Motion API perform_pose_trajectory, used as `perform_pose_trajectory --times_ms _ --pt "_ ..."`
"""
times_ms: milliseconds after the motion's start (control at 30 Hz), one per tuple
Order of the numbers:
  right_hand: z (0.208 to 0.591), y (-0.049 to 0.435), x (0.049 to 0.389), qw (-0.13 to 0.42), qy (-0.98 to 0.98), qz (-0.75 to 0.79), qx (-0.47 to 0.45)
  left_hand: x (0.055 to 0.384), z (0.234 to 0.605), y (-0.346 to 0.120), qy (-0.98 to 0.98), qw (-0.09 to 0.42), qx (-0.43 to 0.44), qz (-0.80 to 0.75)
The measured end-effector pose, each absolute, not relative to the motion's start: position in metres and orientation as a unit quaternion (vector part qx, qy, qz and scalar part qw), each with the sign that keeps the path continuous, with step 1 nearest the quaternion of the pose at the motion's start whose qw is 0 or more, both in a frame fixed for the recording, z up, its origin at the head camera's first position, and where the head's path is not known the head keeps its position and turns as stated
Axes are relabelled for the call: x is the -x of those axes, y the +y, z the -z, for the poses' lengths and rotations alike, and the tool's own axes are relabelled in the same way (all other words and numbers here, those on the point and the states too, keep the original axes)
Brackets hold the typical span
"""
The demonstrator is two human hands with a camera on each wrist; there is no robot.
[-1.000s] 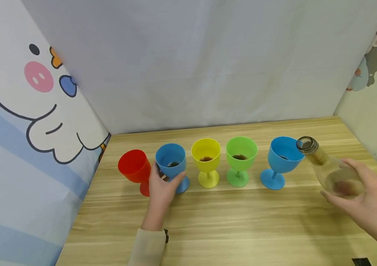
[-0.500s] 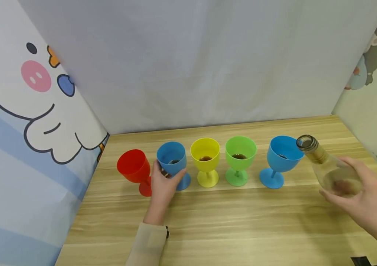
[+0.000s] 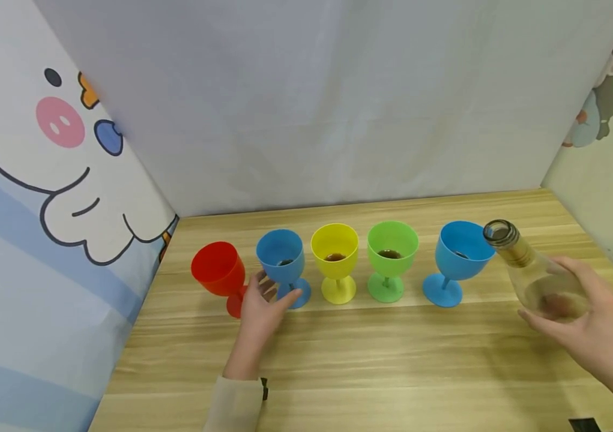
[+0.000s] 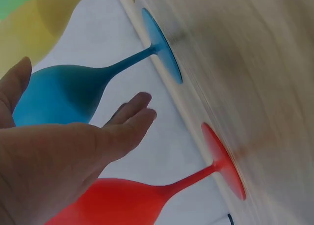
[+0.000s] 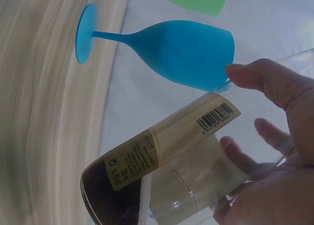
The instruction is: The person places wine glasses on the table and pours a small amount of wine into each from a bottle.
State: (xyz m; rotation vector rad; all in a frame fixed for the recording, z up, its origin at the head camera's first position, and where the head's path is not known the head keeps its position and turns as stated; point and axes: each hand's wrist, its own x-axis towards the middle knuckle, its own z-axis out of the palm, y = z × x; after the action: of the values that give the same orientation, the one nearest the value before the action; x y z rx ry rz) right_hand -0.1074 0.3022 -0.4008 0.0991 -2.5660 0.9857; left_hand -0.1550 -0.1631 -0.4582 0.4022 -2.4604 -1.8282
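My right hand (image 3: 598,324) grips a clear glass bottle (image 3: 544,279), tilted with its mouth toward the upper left. Dark liquid and a label (image 5: 132,158) show in the right wrist view. Just left of the bottle mouth stands a blue goblet (image 3: 460,255) with dark liquid inside. My left hand (image 3: 263,309) is beside another blue goblet (image 3: 280,255), fingers spread and relaxed. In the left wrist view a gap shows between its fingertips and that goblet's stem (image 4: 130,62). A red goblet (image 3: 220,270) stands to the left of this hand, its foot partly hidden.
A yellow goblet (image 3: 335,252) and a green goblet (image 3: 392,249) stand between the blue ones, both with dark liquid inside. The wooden table (image 3: 371,372) ends at a pale back wall (image 3: 338,120). Printed side walls stand left and right.
My left hand has let go of the left blue goblet and drawn slightly down from its bowl. That goblet has shifted a little to the right. The right hand and bottle stay nearly still.
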Motion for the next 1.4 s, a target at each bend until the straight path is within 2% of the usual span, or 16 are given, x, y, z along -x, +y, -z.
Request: perform_pose_trajectory --times_ms 433,867,1033,1267,1400 --pt "0.399 0.303 0.107 0.195 -0.917 -0.348 -0.023 0.126 0.453 -0.186 -0.813 -0.028 -0.120 0.570" --pt "0.400 0.305 0.108 0.199 -0.915 -0.349 -0.028 0.117 0.441 -0.218 -0.858 -0.083 -0.124 0.492" --pt "0.401 0.305 0.108 0.198 -0.915 -0.351 -0.031 0.119 0.438 -0.230 -0.875 -0.063 -0.159 0.453" --pt "0.402 0.303 0.108 0.188 -0.920 -0.342 -0.026 0.129 0.437 -0.240 -0.845 -0.002 -0.185 0.502" --pt "0.402 0.302 0.109 0.194 -0.919 -0.342 -0.035 0.136 0.437 -0.243 -0.815 0.051 -0.186 0.547"
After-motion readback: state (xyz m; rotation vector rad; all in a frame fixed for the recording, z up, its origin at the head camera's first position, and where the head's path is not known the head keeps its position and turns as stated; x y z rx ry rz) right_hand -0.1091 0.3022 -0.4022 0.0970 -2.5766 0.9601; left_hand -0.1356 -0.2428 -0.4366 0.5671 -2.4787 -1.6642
